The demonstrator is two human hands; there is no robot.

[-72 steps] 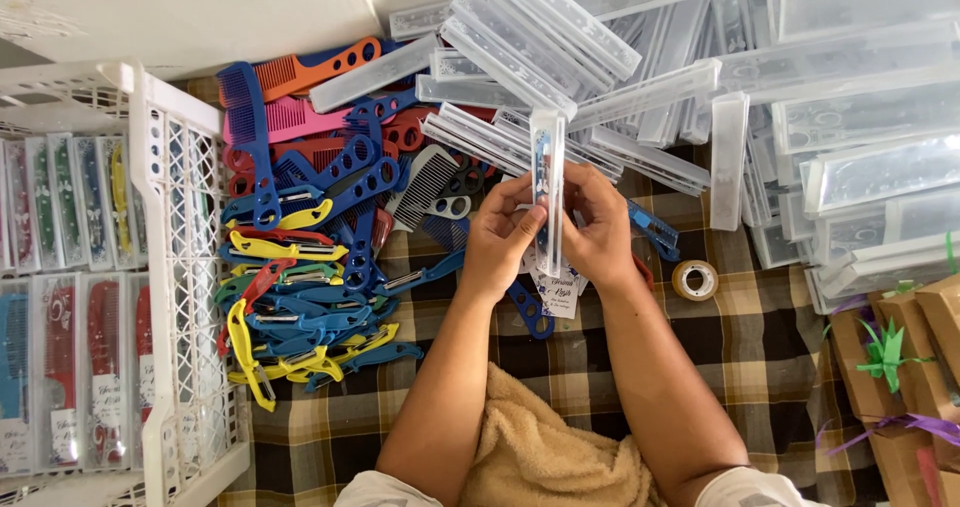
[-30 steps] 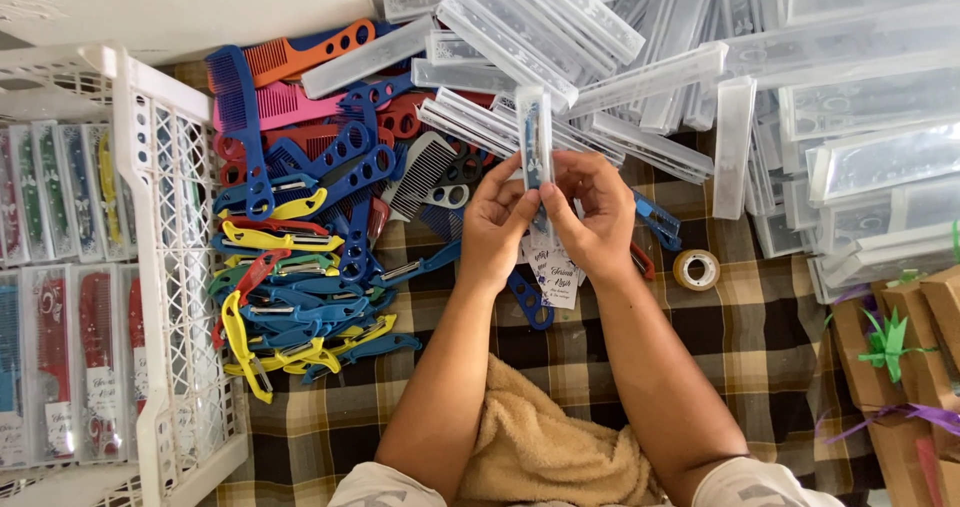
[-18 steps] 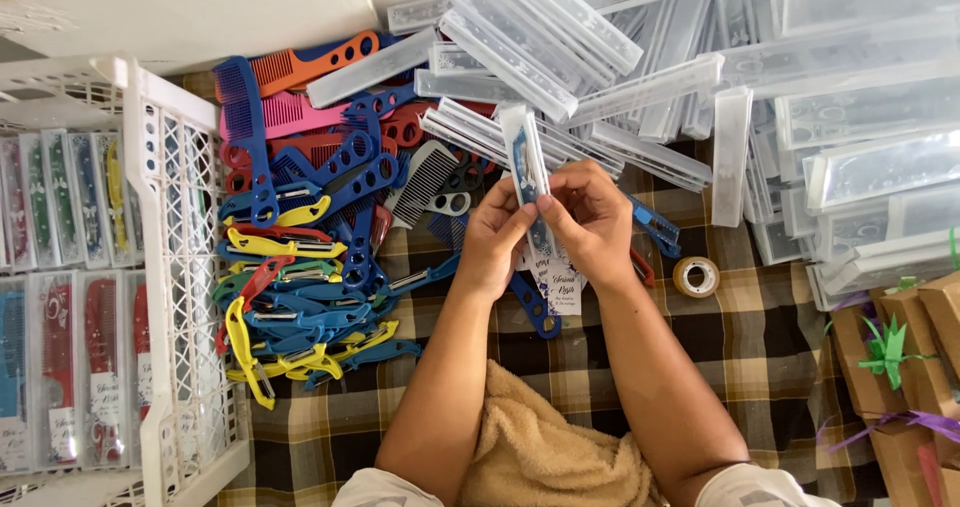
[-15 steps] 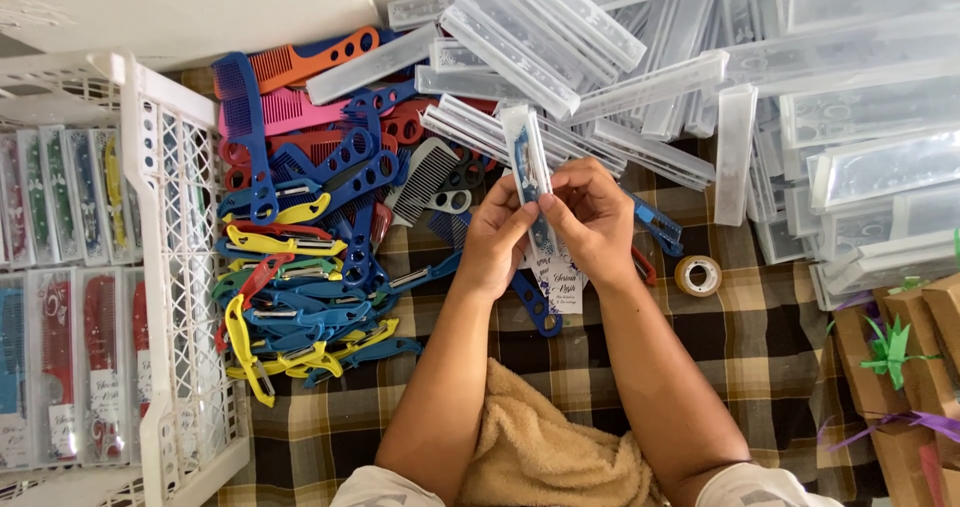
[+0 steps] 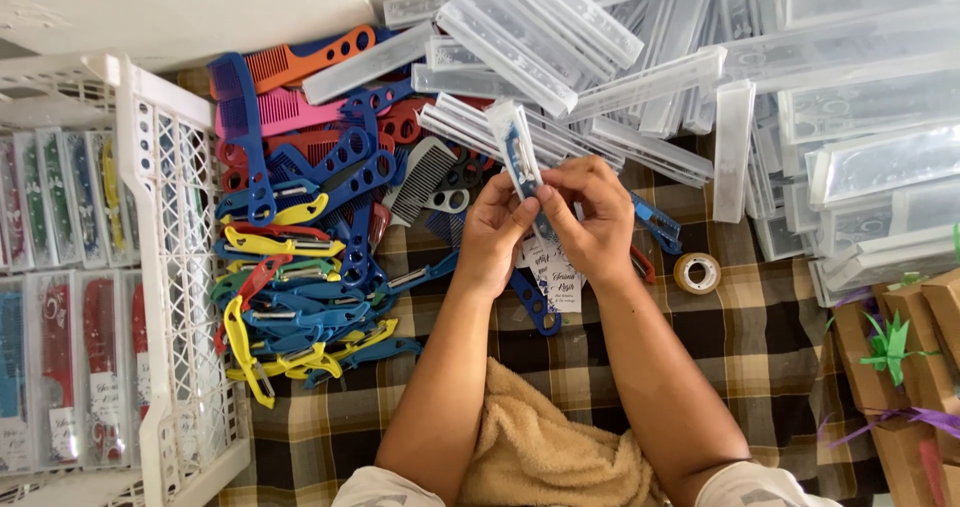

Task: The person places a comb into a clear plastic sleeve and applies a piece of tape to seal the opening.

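You sit over a brown-and-cream checked cloth (image 5: 600,367). On it lie a heap of coloured combs and peelers (image 5: 300,257), a pile of clear plastic cases (image 5: 780,97), a tape roll (image 5: 697,273), a white crate (image 5: 170,267), a tan towel (image 5: 545,457) and brown boxes (image 5: 915,367) at your right.

The clear case (image 5: 521,157) held between the left hand (image 5: 493,235) and right hand (image 5: 590,222) has changed attitude: upright 2.4 s ago, it now leans with its top end tilted to the left. Both hands have shifted slightly leftward with it over the same span. The fingertips have closed further round the lower end of the case, thumbs meeting there.
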